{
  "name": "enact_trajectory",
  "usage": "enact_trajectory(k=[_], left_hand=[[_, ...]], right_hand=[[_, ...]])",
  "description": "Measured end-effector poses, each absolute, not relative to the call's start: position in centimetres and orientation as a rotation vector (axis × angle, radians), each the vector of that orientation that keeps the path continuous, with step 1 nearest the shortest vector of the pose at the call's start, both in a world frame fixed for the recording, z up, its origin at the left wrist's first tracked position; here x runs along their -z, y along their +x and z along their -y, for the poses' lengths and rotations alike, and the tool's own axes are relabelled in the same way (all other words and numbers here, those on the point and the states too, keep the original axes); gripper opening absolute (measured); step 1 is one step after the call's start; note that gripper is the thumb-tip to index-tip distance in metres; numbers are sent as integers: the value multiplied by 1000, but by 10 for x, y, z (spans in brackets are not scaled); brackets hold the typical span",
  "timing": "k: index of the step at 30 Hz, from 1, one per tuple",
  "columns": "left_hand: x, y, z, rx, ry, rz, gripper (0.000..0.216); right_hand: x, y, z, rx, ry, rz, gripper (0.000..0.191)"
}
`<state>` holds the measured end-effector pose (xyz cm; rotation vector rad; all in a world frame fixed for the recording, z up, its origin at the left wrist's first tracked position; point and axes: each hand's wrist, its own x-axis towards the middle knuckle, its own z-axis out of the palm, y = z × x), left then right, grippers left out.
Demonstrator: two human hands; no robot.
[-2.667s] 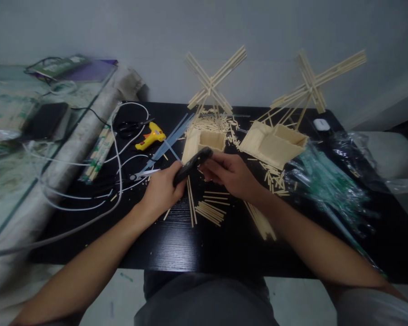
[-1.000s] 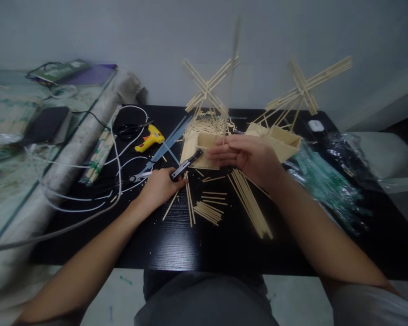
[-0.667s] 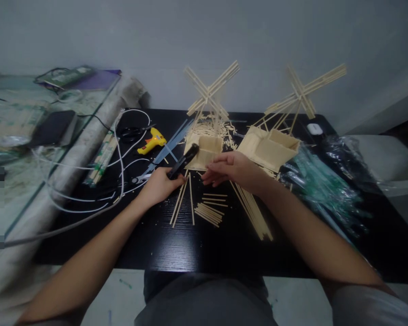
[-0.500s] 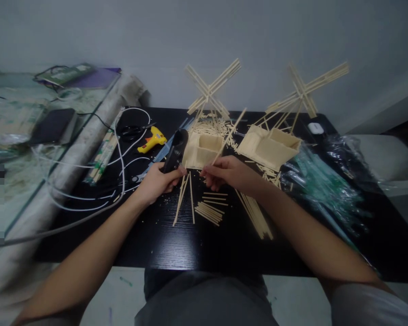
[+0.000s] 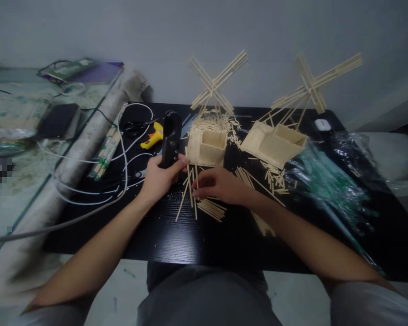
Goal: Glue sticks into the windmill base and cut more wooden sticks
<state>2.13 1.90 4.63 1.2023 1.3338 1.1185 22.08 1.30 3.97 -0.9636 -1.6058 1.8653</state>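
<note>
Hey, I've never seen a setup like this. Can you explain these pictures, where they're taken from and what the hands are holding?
There's no machine here, just a person's bare hands. All the pictures come from one camera worn on the head, looking forward and down.

The left hand holds a black hand tool upright. The right hand has its fingers among thin sticks; whether it grips one is hard to tell.

On the dark table stand two models with crossed arms, one in the middle and one to the right. A yellow glue gun lies to the left, and clear plastic wrapping to the right.
</note>
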Motion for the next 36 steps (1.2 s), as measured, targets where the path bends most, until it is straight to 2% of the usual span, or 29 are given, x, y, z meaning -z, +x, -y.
enact_trajectory(k=[10, 19, 31, 36], left_hand=[[-62, 36, -21, -1243, 1725, -1250, 21], [-58, 49, -26, -1339, 1639, -1204, 21], [-50, 48, -27, -1291, 1584, -1187, 26], [-52, 45, -24, -1268, 1569, -1169, 22]], right_hand=[[-36, 230, -25, -1523, -999, 1777, 23], [-32, 233, -27, -1278, -1066, 1917, 7], [-19, 230, -29, -1009, -1007, 2121, 13], [-25, 232, -31, -896, -927, 2114, 6]])
